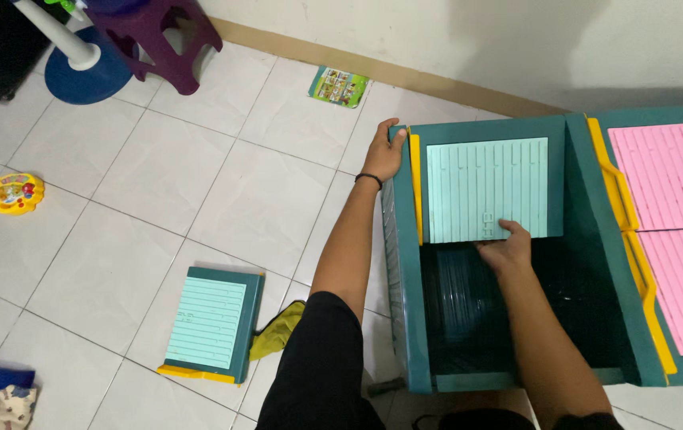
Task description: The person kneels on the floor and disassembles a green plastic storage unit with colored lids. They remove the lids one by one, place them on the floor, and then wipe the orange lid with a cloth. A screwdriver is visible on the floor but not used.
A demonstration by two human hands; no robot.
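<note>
Two bare hands are at work on a dark green plastic cabinet (572, 239) lying on its back on the white tiled floor (158, 199), its open compartments facing up. The left hand (385, 151) is wrapped over the far left corner of the cabinet frame, fingers curled shut on the rim beside a yellow edge strip (416, 191). The right hand (507, 247) reaches down into the left compartment and rests on the near edge of a pale green ribbed panel (486, 189), which lies flat across the far half of that opening; I cannot tell whether its fingers hook under the edge or only press on top. The near half of the compartment is open and dark.

To my eye the panel is being shifted or seated in its frame. Doing that well means keeping the left hand's grip firm on the corner so the cabinet does not skid on the tiles, and moving the panel square to the yellow strip, with even pressure, so it does not bind on one side.

To the right, two pink ribbed panels (676, 231) already fill the neighbouring compartment. On the floor to the left lies a drawer (212, 325) with a matching pale green front, a yellow-green cloth (277, 330) just beside it. Farther off are a yellow toy (15, 193), a small picture booklet (339, 85) and a purple stool (162, 36).
</note>
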